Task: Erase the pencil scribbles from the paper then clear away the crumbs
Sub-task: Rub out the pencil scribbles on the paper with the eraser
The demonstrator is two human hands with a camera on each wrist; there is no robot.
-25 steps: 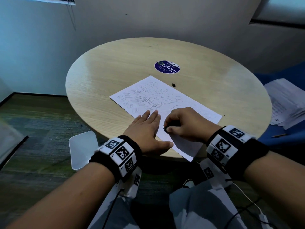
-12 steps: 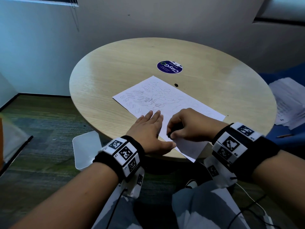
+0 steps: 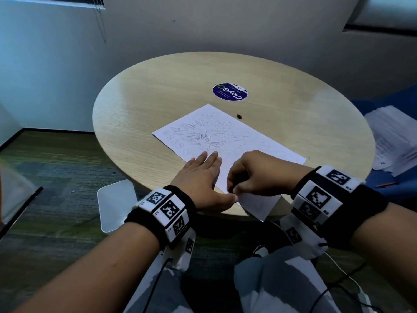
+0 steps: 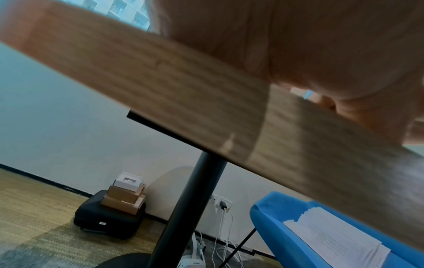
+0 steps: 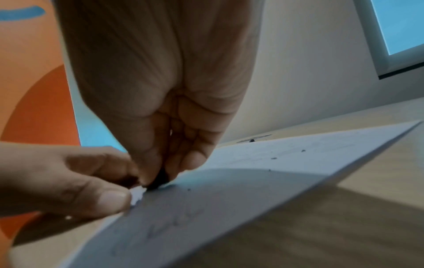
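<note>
A white sheet of paper [image 3: 228, 141] covered in pencil scribbles lies on the round wooden table [image 3: 158, 105], its near corner hanging over the front edge. My left hand [image 3: 204, 179] lies flat with straight fingers, pressing the paper's left edge. My right hand [image 3: 255, 175] pinches a small black eraser [image 5: 159, 179] and holds it against the paper near that edge. Dark crumbs [image 5: 273, 158] dot the sheet in the right wrist view. The left wrist view shows only the table's underside [image 4: 183, 94] and my palm.
A purple round sticker [image 3: 230, 92] and a small black bit [image 3: 239, 115] sit on the far half of the table. A blue chair [image 3: 388, 136] with a paper stack stands at the right. A white chair seat [image 3: 117, 202] is below left.
Both hands stay at the same spot on the paper; my right hand has shifted slightly nearer the table edge with the eraser. The head view has drifted a little.
</note>
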